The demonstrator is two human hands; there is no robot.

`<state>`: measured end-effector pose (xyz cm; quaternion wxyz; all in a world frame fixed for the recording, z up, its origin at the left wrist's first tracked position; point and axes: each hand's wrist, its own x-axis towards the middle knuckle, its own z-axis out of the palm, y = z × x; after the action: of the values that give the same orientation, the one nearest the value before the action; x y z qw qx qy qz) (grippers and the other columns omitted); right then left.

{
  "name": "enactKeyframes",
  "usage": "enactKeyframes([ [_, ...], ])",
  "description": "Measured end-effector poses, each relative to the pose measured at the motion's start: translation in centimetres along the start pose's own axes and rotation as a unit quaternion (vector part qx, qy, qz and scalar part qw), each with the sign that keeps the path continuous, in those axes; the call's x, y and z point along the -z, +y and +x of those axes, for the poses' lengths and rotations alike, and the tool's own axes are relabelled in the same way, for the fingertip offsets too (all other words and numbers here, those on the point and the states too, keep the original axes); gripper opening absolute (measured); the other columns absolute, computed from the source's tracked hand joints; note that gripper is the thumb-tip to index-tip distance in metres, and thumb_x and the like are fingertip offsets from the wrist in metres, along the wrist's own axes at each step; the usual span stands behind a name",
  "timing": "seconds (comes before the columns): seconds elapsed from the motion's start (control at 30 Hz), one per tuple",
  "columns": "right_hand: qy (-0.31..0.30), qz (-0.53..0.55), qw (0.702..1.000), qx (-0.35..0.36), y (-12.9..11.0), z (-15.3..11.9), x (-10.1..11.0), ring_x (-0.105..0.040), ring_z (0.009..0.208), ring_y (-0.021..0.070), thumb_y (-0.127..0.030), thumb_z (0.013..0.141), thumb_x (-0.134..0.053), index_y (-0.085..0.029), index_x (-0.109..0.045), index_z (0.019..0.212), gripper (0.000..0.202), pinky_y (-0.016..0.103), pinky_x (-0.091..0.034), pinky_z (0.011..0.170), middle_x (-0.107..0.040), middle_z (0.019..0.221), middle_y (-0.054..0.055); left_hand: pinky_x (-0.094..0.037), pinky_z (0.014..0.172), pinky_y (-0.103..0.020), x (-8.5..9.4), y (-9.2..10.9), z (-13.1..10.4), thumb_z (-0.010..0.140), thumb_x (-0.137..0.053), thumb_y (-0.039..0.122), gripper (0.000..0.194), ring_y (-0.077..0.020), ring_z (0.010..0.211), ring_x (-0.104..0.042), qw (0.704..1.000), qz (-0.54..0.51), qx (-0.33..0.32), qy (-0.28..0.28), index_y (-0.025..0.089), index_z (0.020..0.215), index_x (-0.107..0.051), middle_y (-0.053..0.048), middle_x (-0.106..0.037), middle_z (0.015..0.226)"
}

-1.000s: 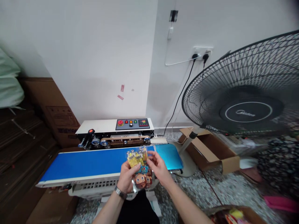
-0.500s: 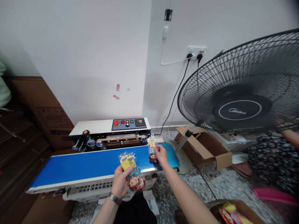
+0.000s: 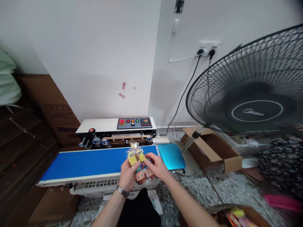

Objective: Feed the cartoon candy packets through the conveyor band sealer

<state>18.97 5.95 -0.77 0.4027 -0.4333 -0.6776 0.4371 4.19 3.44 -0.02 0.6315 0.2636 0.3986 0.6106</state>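
Clear plastic packets (image 3: 141,177) with cartoon faces and yellow barcode labels are fanned out above the near edge of a blue conveyor belt (image 3: 94,164). My left hand (image 3: 129,174) grips them from the left, thumb on top. From the right, my right hand (image 3: 155,165) pinches the same bunch; which packet its fingers hold is partly hidden. Behind them, another packet (image 3: 134,145) shows its top at the sealing machine (image 3: 127,138), its lower part covered by the bunch. The machine's panel has a red stop button (image 3: 121,121) and lit digits.
A shiny blue plate (image 3: 171,156) extends the belt's right end. A large fan (image 3: 255,110) stands at right, before an opened cardboard box (image 3: 210,151). Another box (image 3: 255,214) holds colourful items at lower right. Below the belt is a white perforated basket (image 3: 94,187).
My right hand has let go of a packet at the belt's right end and come left to the bunch in my left hand. That packet has moved left along the machine. The view has shifted slightly.
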Motion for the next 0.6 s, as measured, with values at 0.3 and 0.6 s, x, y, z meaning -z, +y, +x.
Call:
enactKeyframes([
  [0.3,-0.014,-0.072,0.995,0.070,-3.3,0.8,1.8,-0.058,0.075,0.0122,-0.027,0.079,-0.057,-0.024,-0.052,0.115,0.036,0.024,-0.048,0.066,-0.062,0.094,0.001,-0.047,0.071,-0.030,0.6,0.1,-0.1,0.061,-0.073,0.025,0.030,-0.0181,0.073,-0.061,0.991,0.120,-0.030,-0.055,0.013,0.087,-0.067,-0.006,-0.070,0.083],
  [0.6,-0.009,-0.166,0.974,0.153,-4.1,0.4,1.5,-0.058,0.083,0.0148,-0.027,0.084,-0.052,-0.025,-0.056,0.115,0.031,0.028,-0.047,0.074,-0.063,0.097,0.004,-0.046,0.065,-0.027,0.8,0.0,-0.3,0.062,-0.072,0.026,0.026,-0.0149,0.068,-0.059,0.995,0.090,-0.022,-0.036,0.013,0.084,-0.066,-0.004,-0.068,0.077],
])
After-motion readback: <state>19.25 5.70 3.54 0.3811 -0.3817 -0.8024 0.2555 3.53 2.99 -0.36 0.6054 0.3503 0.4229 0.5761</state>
